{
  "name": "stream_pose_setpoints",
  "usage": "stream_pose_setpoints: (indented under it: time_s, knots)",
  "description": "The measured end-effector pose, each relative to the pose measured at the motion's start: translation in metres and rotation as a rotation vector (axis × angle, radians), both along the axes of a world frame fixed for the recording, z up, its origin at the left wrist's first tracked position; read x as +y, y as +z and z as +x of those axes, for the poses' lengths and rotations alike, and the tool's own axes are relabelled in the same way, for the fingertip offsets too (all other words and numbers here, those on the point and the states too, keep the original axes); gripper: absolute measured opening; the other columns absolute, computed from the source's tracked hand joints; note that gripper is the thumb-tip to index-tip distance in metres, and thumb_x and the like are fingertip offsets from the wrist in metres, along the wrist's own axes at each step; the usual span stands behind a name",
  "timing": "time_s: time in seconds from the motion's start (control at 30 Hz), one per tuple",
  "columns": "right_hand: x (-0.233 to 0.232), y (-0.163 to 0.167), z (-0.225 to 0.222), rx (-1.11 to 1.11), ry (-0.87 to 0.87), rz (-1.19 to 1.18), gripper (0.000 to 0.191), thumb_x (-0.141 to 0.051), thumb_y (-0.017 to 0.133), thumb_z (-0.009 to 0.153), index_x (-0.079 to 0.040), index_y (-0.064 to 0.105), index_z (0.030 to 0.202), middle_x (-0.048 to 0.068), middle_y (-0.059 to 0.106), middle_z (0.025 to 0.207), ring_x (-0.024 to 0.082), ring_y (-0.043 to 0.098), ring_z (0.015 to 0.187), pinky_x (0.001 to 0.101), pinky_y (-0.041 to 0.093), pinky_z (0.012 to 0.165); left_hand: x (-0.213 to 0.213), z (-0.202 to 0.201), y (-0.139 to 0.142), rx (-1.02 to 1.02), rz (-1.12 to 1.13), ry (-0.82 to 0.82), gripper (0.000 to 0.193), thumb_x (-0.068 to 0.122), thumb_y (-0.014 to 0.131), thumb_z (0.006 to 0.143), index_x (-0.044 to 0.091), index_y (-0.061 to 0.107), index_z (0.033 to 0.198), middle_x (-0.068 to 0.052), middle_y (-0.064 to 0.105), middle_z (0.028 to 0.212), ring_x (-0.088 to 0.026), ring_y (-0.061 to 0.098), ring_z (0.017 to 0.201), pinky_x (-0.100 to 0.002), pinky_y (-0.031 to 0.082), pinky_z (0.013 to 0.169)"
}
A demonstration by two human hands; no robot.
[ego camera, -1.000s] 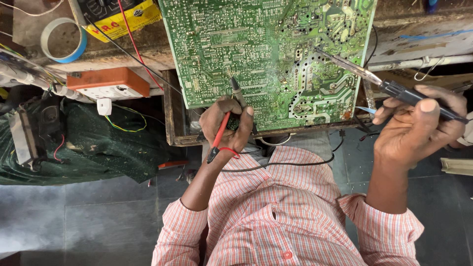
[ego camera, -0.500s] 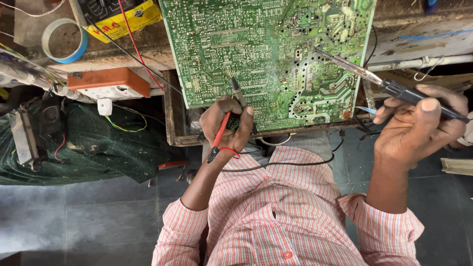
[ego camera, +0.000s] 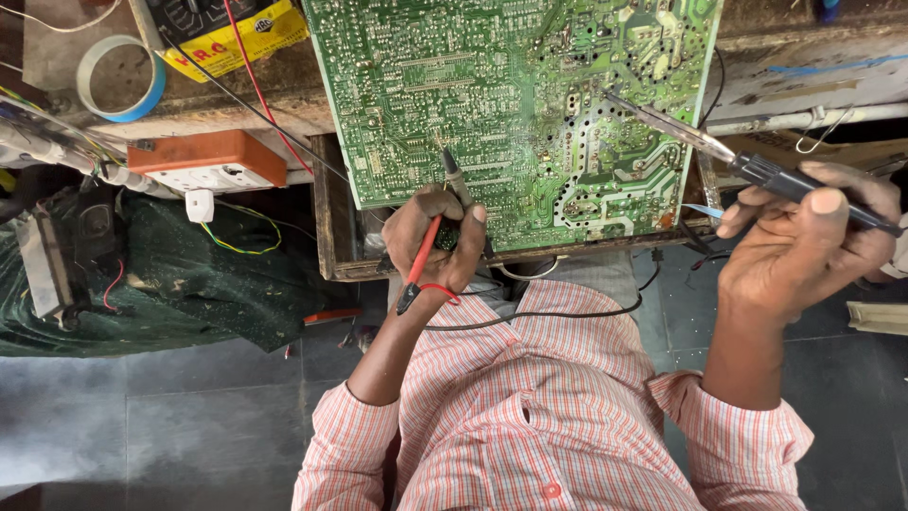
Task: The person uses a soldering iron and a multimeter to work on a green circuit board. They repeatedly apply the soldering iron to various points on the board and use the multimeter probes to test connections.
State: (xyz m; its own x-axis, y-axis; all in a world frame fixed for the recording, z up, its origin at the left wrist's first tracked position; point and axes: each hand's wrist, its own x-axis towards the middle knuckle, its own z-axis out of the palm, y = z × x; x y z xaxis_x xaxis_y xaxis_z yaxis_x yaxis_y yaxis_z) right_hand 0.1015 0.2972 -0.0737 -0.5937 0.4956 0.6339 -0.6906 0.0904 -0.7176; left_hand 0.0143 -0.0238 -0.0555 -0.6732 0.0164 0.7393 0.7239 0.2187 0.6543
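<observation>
A large green circuit board (ego camera: 511, 104) lies solder-side up across the bench edge. My left hand (ego camera: 430, 241) grips two meter probes, a red one (ego camera: 421, 260) pointing down toward my wrist and a black one (ego camera: 454, 180) whose tip touches the board's lower middle. My right hand (ego camera: 799, 251) holds a soldering iron (ego camera: 757, 170) by its black handle. The iron's metal shaft reaches up and left, and its tip rests over the right part of the board.
A yellow multimeter (ego camera: 227, 33) with red and black leads sits at the top left. Beside it lies a blue tape roll (ego camera: 118, 76). An orange-and-white power socket box (ego camera: 208, 161) sits on the bench edge, above green cloth (ego camera: 189, 274). Grey floor lies below.
</observation>
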Motion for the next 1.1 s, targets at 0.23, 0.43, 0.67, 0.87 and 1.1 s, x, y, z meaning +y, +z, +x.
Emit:
stream_pose_setpoints:
  time_s: [0.23, 0.43, 0.67, 0.87, 1.1]
  knots:
    - [-0.001, 0.002, 0.001, -0.017, -0.014, 0.0, 0.028, -0.021, 0.064, 0.123, 0.002, 0.049, 0.127, 0.017, 0.061, 0.1, 0.026, 0.066, 0.071, 0.037, 0.055, 0.055, -0.001, -0.001, 0.001, 0.015, -0.013, -0.01, 0.023, 0.009, 0.077, 0.095, 0.008, 0.054, 0.095, -0.004, 0.062, 0.073, -0.009, 0.052, 0.057, -0.028, 0.043, 0.055]
    - [-0.001, -0.001, 0.002, -0.012, -0.003, -0.015, 0.028, -0.021, 0.064, 0.124, 0.002, 0.049, 0.128, 0.017, 0.059, 0.097, 0.026, 0.064, 0.071, 0.0369, 0.055, 0.056, 0.0, 0.0, 0.001, 0.032, 0.003, -0.005, 0.023, 0.009, 0.078, 0.095, 0.008, 0.055, 0.097, -0.005, 0.066, 0.077, -0.01, 0.056, 0.059, -0.027, 0.047, 0.056]
    - [0.0, -0.004, 0.001, -0.009, -0.009, -0.005, 0.029, -0.022, 0.063, 0.125, 0.001, 0.045, 0.13, 0.018, 0.059, 0.096, 0.026, 0.064, 0.07, 0.0373, 0.055, 0.056, -0.001, 0.001, 0.002, 0.012, -0.017, 0.018, 0.023, 0.007, 0.079, 0.093, 0.008, 0.056, 0.094, -0.005, 0.063, 0.074, -0.011, 0.055, 0.059, -0.027, 0.045, 0.056]
    - [0.002, -0.006, 0.002, -0.001, -0.041, 0.001, 0.029, -0.024, 0.061, 0.126, -0.001, 0.045, 0.131, 0.019, 0.06, 0.099, 0.026, 0.063, 0.072, 0.0373, 0.055, 0.057, -0.001, 0.001, 0.002, 0.011, -0.002, -0.004, 0.024, 0.005, 0.078, 0.093, 0.007, 0.055, 0.095, -0.006, 0.063, 0.077, -0.011, 0.055, 0.06, -0.027, 0.045, 0.057]
    - [0.058, -0.021, 0.001, 0.057, -0.042, -0.392, 0.026, -0.022, 0.06, 0.122, 0.003, 0.053, 0.122, 0.02, 0.063, 0.096, 0.026, 0.064, 0.076, 0.0348, 0.051, 0.059, 0.001, 0.003, -0.001, 0.012, 0.051, -0.053, 0.02, 0.006, 0.075, 0.099, 0.005, 0.055, 0.1, -0.008, 0.066, 0.085, -0.012, 0.06, 0.066, -0.025, 0.049, 0.059]
